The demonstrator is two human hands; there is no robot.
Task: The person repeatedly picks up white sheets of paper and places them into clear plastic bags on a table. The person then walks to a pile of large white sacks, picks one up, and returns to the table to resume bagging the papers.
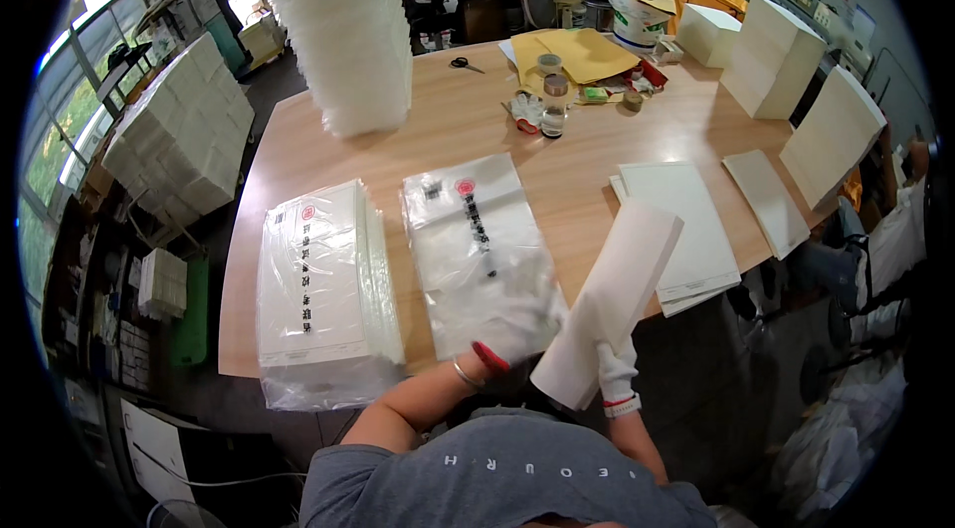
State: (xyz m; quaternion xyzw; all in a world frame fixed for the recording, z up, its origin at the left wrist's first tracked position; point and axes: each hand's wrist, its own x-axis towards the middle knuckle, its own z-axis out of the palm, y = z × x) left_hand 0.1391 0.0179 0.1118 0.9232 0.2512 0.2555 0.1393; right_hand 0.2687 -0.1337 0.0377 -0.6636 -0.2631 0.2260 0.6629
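Note:
My right hand point(617, 369), in a white knit glove, grips a bent stack of white paper point(617, 294) by its lower right side. The sheets slant over the table's near edge. My left hand point(519, 324), in a white glove with a red cuff, is at the lower right part of a flat clear plastic bag point(463, 240) with dark print and a red round mark. Motion smears its fingers. Left of that bag stands a pile of plastic-wrapped white sheets point(313, 274) with similar print. Another stack of white sheets point(681, 230) lies beyond the held paper.
A tall stack of clear plastic bags point(343, 31) stands at the table's far left. Scissors point(466, 65), a glass jar point(553, 110), a spare glove point(524, 112) and yellow envelopes point(587, 56) lie farther back. White paper blocks point(771, 61) stand at the right. Other people work beyond.

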